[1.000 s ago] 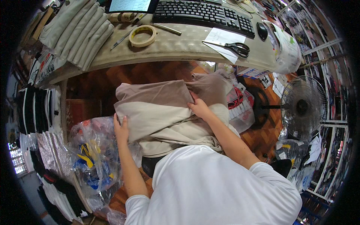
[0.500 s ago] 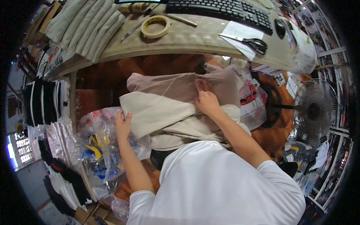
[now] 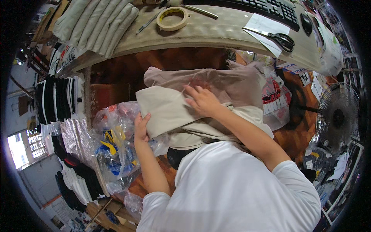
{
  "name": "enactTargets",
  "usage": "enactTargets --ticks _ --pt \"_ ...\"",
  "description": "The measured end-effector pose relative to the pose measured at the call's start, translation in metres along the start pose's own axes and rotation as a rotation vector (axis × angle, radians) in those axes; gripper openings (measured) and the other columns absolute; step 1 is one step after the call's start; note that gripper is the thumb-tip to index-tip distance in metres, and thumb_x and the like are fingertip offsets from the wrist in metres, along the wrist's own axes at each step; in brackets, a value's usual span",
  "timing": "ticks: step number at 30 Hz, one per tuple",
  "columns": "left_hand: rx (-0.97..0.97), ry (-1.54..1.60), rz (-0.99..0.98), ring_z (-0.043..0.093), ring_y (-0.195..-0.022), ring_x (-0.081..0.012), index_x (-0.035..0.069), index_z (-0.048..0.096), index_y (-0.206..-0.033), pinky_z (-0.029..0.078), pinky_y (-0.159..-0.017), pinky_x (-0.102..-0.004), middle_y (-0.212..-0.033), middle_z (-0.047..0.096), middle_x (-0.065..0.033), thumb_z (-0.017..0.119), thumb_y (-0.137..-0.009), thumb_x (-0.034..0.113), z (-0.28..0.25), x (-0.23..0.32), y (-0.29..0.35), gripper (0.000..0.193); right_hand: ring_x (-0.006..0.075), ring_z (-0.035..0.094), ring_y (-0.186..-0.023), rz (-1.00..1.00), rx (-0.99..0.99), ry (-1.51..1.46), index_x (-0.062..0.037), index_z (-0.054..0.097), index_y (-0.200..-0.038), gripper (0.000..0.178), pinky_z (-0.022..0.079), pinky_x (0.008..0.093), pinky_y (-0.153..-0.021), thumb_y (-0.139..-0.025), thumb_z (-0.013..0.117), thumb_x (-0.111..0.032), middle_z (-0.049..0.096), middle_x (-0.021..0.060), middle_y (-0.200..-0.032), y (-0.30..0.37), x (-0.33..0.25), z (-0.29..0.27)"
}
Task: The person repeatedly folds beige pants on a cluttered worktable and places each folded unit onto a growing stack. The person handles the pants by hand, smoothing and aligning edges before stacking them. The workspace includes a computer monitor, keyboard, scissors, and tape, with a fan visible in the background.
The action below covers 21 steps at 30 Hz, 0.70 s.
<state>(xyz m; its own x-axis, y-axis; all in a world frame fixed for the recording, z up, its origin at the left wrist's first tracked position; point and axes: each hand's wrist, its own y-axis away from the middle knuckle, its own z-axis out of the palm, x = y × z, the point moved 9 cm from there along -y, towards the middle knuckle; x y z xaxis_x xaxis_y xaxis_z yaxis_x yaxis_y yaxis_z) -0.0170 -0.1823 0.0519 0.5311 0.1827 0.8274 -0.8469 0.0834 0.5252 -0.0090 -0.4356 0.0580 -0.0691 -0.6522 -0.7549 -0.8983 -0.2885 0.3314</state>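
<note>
Across my lap lies a folded cream cloth (image 3: 164, 110), with a mauve-brown cloth (image 3: 232, 83) spread at its far side. My left hand (image 3: 142, 127) is at the cream cloth's left edge, its thumb on top and its fingers at the side, gripping the edge between them. My right hand (image 3: 204, 102) rests flat with fingers spread, near where the cream layer meets the mauve-brown one. Both forearms reach in from below. Loose cream folds bunch under the right forearm.
A table beyond holds folded cream garments (image 3: 94, 27), a tape roll (image 3: 172, 19), scissors (image 3: 280, 40), a keyboard (image 3: 266, 9) and a mouse (image 3: 306, 24). Plastic bags (image 3: 116, 143) crowd my left side, near stacked dark and white cloths (image 3: 58, 98). A fan (image 3: 338, 116) stands at right.
My right hand has slid left and nearer over the cloth, its fingers now more spread. The left hand stays at the cloth's edge. The whole view has shifted slightly.
</note>
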Motion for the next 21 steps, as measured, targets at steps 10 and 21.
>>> enactTargets --ticks 10,21 --pt "0.527 -0.389 0.194 0.053 -0.106 -0.0218 -0.005 0.045 -0.128 0.038 -0.095 -0.0319 -0.12 0.055 -0.0134 0.063 -0.076 0.014 -0.108 0.098 0.094 0.058 0.0355 0.025 -0.136 -0.615 0.236 0.233 -0.0057 0.036 -0.138 0.064 0.017 0.0539 -0.109 -0.091 0.043 -0.047 0.029 0.019 -0.146 0.0 -0.107 0.069" --pt "-0.099 -0.409 -0.036 0.059 -0.098 -0.0234 -0.003 0.041 -0.133 0.045 -0.089 -0.0337 -0.107 0.06 -0.0124 0.066 -0.08 0.019 0.067 0.079 0.081 0.063 0.0217 0.051 -0.111 0.029 -0.427 -1.461 -0.0083 0.037 -0.137 0.054 0.041 0.0329 -0.094 -0.094 0.049 -0.038 0.052 0.0121 -0.125 0.003 -0.047 0.046"
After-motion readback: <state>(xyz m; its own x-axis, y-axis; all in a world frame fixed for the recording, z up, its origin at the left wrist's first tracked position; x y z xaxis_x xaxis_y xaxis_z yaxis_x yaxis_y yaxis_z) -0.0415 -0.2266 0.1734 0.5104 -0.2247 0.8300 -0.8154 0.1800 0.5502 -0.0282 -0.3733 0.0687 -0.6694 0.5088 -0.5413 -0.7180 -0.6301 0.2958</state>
